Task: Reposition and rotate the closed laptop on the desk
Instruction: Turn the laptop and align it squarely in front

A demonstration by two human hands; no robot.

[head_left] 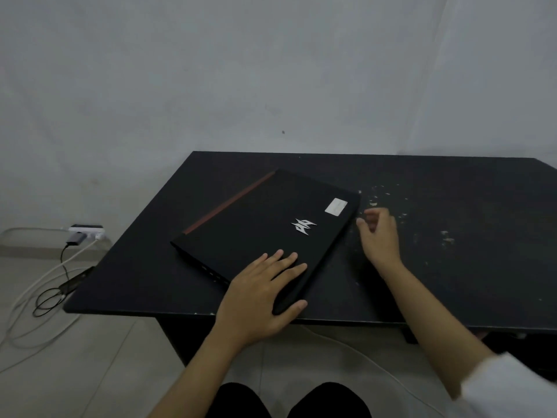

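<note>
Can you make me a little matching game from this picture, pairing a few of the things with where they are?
Things:
1. left hand
2. right hand
3. white sticker
4. power strip

Places:
A. on the floor by the wall
B. flat on the near corner of the closed laptop
C. beside the laptop's right edge, over the desk
D. on the lid, near its far right corner

Pairs: 1-B, 2-C, 3-D, 4-A
</note>
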